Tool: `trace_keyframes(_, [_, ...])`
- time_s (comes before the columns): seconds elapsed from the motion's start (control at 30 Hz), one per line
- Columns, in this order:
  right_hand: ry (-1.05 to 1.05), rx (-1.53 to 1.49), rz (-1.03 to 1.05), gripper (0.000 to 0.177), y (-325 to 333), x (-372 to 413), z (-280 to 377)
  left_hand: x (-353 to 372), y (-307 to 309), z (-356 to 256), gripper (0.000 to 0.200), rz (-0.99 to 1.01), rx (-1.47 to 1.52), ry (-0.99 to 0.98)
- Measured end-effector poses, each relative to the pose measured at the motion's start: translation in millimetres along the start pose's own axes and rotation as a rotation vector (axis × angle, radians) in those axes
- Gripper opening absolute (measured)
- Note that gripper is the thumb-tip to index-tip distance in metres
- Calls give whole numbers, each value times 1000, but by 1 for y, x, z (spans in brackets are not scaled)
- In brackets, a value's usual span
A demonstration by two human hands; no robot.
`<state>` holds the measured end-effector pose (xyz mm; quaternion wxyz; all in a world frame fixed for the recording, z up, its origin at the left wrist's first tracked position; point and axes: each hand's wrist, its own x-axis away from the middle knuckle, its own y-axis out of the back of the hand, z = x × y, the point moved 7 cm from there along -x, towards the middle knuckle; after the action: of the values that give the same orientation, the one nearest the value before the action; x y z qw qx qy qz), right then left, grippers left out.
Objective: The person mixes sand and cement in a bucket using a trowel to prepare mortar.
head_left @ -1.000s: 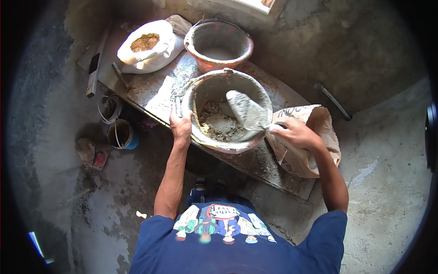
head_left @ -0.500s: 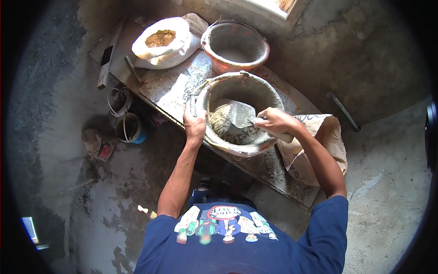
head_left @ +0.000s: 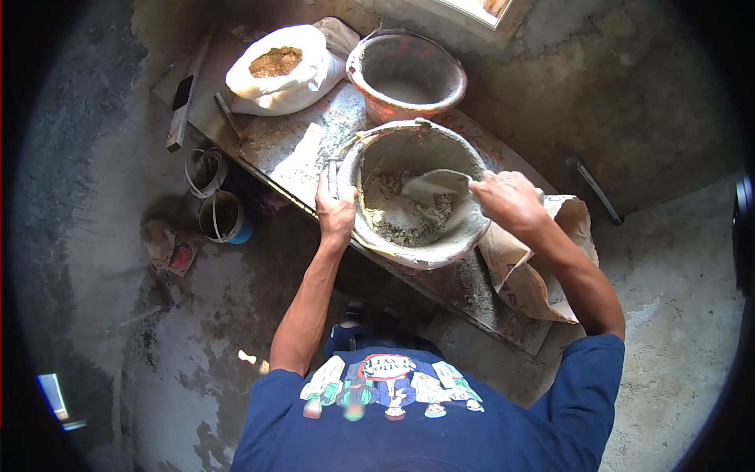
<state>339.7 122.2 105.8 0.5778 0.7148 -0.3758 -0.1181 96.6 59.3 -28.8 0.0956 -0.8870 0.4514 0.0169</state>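
Observation:
A mortar-stained bucket [head_left: 472, 236] stands on the board, with crumbly grey mix [head_left: 401, 216] at its bottom. My left hand [head_left: 336, 211] is closed on the bucket's handle at the left rim. At the right rim my right hand [head_left: 507, 197] grips the handle of a trowel [head_left: 432, 186], whose blade reaches down into the bucket over the mix. The blade's lower part looks blurred against the mix.
Behind stands a second bucket [head_left: 377, 102], beside a white sack [head_left: 307, 67] of brown sand. A paper bag [head_left: 515, 271] lies right of the near bucket. Small pails [head_left: 224, 216] sit on the floor at left. A hammer [head_left: 228, 114] lies on the board [head_left: 275, 145].
My right hand has moved right and slightly up with the trowel. The blade, earlier over a mound of mix, is now tilted nearer the right wall. My left hand has stayed put.

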Motion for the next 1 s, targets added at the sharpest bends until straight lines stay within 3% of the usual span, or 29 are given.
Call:
trace_keyframes(0.1, [67,72,-171,13,-11,-21,24,0,-2,-8,41,10,-2,13])
trace_keyframes(0.17, [81,79,-106,14,-10,-36,43,-3,-1,-5,41,6,-30,37])
trace_keyframes(0.2, [128,61,-222,15,-6,-43,53,-4,-1,-5,42,5,-59,61])
trace_keyframes(0.3, [244,144,-286,16,-5,-47,65,-4,-1,-11,42,-20,-62,73])
trace_keyframes(0.33, [375,202,-244,18,-15,-47,68,-3,-1,-12,43,-14,-73,75])
trace_keyframes(0.43, [472,200,-214,17,-23,-34,57,-6,-4,-10,42,22,45,11])
trace_keyframes(0.57, [352,257,-122,14,-6,-16,20,-5,-1,-5,40,-28,-37,41])
trace_keyframes(0.77, [272,385,-352,15,9,-19,24,-8,-2,-5,39,-10,-32,-2])
trace_keyframes(0.83, [293,393,-305,14,-1,-28,41,-8,-2,-5,38,-20,-25,-20])
trace_keyframes(0.9, [221,220,-145,13,-30,-30,42,-8,-2,-5,38,-10,-16,-3])
trace_keyframes(0.93, [306,95,-52,14,-39,-27,42,-9,-1,-7,38,-15,-16,-5])
trace_keyframes(1.0, [311,65,24,15,-22,-18,33,-6,-4,-11,44,43,-68,22])
